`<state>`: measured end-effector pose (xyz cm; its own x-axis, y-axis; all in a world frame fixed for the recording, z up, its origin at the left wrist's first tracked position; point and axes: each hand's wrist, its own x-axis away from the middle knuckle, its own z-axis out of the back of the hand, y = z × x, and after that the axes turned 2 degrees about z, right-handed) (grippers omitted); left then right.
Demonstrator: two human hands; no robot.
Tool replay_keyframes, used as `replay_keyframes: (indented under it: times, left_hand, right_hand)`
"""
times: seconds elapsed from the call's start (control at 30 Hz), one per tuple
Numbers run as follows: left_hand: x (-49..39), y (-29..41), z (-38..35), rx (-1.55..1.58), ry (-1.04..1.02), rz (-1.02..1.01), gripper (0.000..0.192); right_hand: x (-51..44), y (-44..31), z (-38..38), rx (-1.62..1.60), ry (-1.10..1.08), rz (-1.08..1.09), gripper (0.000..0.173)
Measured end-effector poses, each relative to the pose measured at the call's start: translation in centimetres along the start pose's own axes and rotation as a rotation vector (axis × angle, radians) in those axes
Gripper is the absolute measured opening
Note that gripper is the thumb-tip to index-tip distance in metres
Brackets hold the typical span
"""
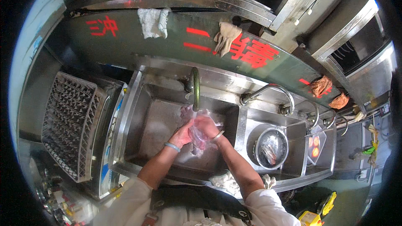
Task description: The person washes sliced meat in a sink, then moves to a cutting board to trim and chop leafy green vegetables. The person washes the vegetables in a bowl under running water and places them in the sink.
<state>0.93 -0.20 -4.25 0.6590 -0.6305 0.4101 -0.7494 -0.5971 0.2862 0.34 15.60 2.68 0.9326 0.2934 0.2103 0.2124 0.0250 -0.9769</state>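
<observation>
Both of my hands are over the left basin (157, 122) of a stainless steel sink, below a curved faucet (196, 91). My left hand (182, 134), with a pale bangle at the wrist, grips the near left side of a wet pinkish mass (197, 136). It looks like raw meat or a clear plastic bag with meat in it; blur and glare hide which. My right hand (206, 126), wearing a light bracelet, lies over the mass from the right, its fingers partly hidden. Water splashes around the mass and onto the basin floor.
A metal bowl (272, 149) with a pale piece inside stands in the middle basin. Further right is a white tray (315, 146) with orange pieces. A dish rack (70, 125) stands left. Cloths (224, 182) lie on the front rim; a glove (226, 37) hangs behind.
</observation>
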Motion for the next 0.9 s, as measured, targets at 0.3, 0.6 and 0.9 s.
replay_keyframes:
  times: [0.3,0.6,0.9]
  left_hand:
    - [0.5,-0.9,3.5,0.094,0.179,-0.062,0.047]
    - [4.2,3.2,1.8,-0.244,0.208,-0.096,0.038]
    - [13.1,4.7,5.4,-0.125,0.472,-0.202,0.039]
  right_hand:
    - [2.3,-2.2,-1.1,0.448,0.302,0.641,0.036]
    - [-3.1,-0.3,3.2,0.526,0.311,0.293,0.018]
    - [-11.7,6.7,1.6,0.875,0.042,0.289,0.014]
